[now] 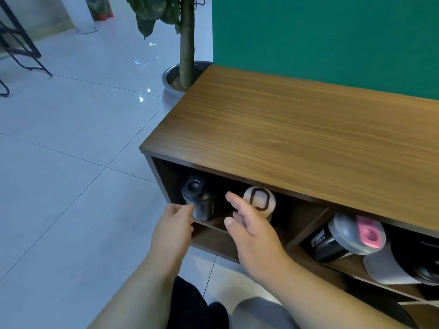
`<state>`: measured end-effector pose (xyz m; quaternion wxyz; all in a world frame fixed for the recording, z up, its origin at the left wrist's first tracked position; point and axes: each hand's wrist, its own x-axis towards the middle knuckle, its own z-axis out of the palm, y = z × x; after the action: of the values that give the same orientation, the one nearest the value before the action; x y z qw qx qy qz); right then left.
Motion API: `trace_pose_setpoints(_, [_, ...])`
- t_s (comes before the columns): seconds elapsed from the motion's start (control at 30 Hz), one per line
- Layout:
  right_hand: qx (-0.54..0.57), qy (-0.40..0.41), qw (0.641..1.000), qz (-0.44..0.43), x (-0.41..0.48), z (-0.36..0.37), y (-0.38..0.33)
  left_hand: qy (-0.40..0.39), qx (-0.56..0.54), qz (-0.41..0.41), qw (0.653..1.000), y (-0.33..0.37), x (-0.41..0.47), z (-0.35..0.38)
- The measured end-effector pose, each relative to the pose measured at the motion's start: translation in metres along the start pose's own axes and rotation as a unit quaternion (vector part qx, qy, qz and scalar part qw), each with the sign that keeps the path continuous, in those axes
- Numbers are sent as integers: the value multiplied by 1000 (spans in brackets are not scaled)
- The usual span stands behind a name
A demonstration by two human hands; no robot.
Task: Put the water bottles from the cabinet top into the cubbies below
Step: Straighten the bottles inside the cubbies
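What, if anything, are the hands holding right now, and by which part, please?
The left hand grips the black bottle low on its body, inside the leftmost cubby. The right hand is open and holds nothing.

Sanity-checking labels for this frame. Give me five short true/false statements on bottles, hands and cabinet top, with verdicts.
1. The wooden cabinet top holds no bottles in view. True.
2. The left hand touches the dark black-lidded bottle. True.
3. The right hand is clenched around the cream-lidded bottle. False: the hand is open, in front of the bottle.
4. The black shaker with grey lid and pink cap shares their cubby. False: it is in the next cubby right.
5. Both left-cubby bottles lie flat. False: they stand.
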<state>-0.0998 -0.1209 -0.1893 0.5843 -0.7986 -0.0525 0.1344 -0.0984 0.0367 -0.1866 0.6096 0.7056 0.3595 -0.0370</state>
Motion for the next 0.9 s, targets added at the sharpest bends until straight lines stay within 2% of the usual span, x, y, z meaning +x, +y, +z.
trace_pose_setpoints(0.07, [39,3,998,40,14,21,0,19,0,-17,1000,0,10,-3])
trace_pose_setpoints(0.3, [55,122,986,105,71,55,10,13,55,27,998,-3,38,1])
trace_pose_setpoints(0.6, [94,140,975,143,99,63,18,-4,52,58,997,-10,59,4])
trace_pose_setpoints(0.9, [112,130,975,142,98,62,24,-11,65,44,997,-14,65,5])
